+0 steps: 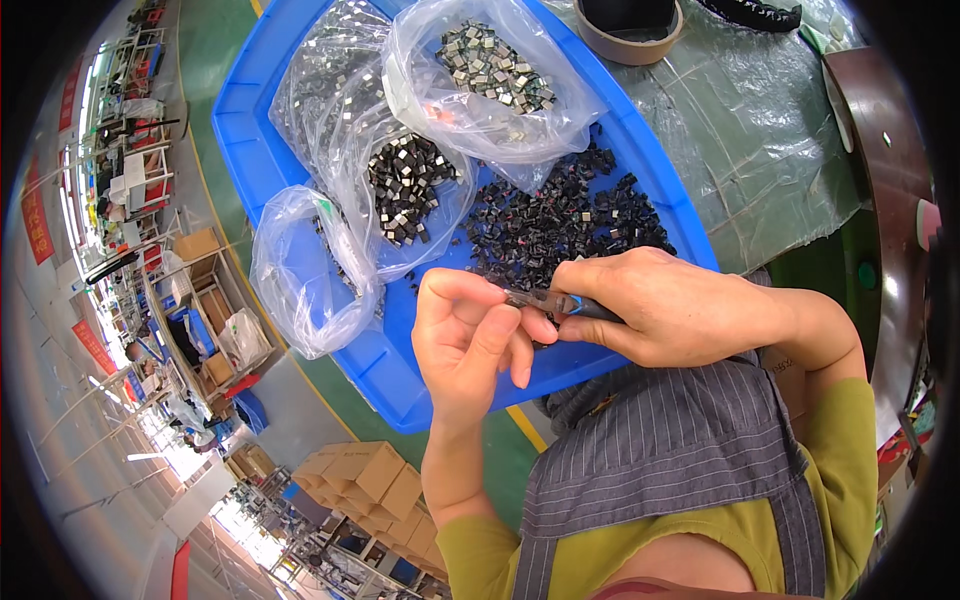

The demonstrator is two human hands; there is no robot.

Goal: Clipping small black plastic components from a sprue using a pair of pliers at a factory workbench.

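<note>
Wrapped around a pair of small pliers (pixel 590 308) with black and blue handles, my right hand (pixel 665 305) is closed. The metal jaws point left and meet the fingertips of my left hand (pixel 465 325). Thumb and forefinger of that hand are curled close around the jaw tips; what they pinch is too small to make out. Both hands hover over the near edge of a blue plastic tray (pixel 685 205). Just beyond them lies a loose heap of small black plastic pieces (pixel 520 225) in the tray.
Clear plastic bags stand in the tray, one with silvery small connectors (pixel 490 65), another with black-and-white ones (pixel 405 185). A beige round container (pixel 640 45) sits on the plastic-covered table (pixel 720 120) at the right. Cardboard boxes (pixel 365 480) are stacked on the floor at lower left.
</note>
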